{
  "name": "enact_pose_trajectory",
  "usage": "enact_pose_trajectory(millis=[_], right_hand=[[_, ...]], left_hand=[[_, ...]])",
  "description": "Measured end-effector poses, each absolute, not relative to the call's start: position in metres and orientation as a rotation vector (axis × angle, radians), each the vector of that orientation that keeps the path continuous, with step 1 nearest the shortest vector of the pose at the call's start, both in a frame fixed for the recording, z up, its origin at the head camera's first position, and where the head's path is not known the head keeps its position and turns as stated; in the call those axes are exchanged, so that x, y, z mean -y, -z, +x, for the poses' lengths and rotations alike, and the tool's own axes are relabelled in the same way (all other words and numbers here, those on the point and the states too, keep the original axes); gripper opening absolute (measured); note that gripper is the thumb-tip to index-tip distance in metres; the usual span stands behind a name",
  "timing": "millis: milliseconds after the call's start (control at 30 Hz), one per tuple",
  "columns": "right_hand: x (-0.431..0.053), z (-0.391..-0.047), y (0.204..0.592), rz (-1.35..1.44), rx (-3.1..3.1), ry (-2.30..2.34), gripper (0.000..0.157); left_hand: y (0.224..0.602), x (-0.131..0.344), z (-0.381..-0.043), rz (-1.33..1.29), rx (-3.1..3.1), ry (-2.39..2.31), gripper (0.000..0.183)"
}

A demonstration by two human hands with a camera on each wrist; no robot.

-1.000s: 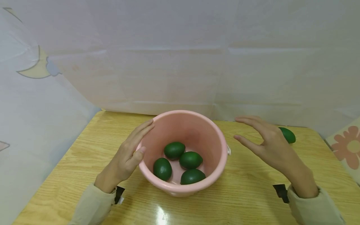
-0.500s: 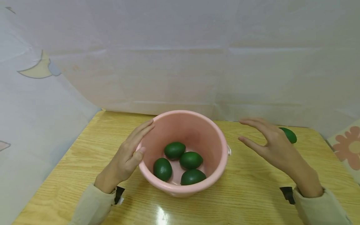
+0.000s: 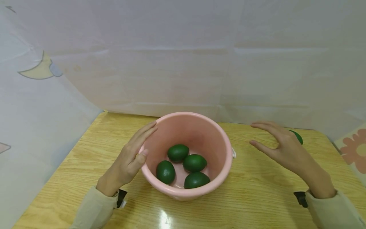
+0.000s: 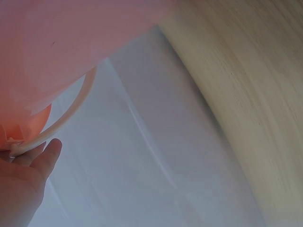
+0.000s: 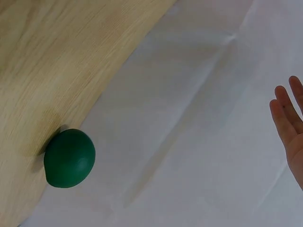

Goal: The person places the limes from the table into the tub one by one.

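Note:
A pink bucket point(image 3: 226, 159) stands upright, with several green limes point(image 3: 195, 163) on its bottom. My left hand point(image 3: 127, 157) rests against the bucket's left rim, its fingers fairly straight and its thumb on the rim. In the left wrist view, the fingertips point(image 4: 49, 156) touch the bucket near the end of its pale handle point(image 4: 78, 106). To the right of the bucket, my right hand point(image 3: 288, 151) is held above the table with nothing in it, fingers and thumb spread apart. Behind that hand lies one more lime point(image 3: 297, 136), partly hidden in the head view; the right wrist view shows this lime point(image 5: 70, 158) fully.
The wooden table point(image 3: 257, 197) reaches back to a pale hanging sheet point(image 3: 177, 79). Cartoon prints, a moon point(image 3: 40, 70) on the left and a flower point(image 3: 357, 149) on the right, decorate the sheets at the sides.
My right hand has drifted rightward, away from the bucket and closer to the lone lime, covering more of it in the head view. The left hand and bucket have stayed put.

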State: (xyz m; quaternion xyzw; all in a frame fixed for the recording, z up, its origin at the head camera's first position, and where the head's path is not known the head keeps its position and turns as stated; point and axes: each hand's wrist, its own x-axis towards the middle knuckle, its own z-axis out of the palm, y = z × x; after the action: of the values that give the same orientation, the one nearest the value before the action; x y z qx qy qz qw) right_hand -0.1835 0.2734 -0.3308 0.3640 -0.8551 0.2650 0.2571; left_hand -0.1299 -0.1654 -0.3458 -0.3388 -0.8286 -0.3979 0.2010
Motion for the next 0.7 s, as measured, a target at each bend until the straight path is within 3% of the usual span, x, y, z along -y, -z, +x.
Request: enact_pose_trajectory(millis=[700], right_hand=[[-0.296,-0.194,0.339,0.941,2.416,-0.713,0.071]], left_hand=[[0.346,0.165,-0.13,-0.944,2.319,1.11,0.058]])
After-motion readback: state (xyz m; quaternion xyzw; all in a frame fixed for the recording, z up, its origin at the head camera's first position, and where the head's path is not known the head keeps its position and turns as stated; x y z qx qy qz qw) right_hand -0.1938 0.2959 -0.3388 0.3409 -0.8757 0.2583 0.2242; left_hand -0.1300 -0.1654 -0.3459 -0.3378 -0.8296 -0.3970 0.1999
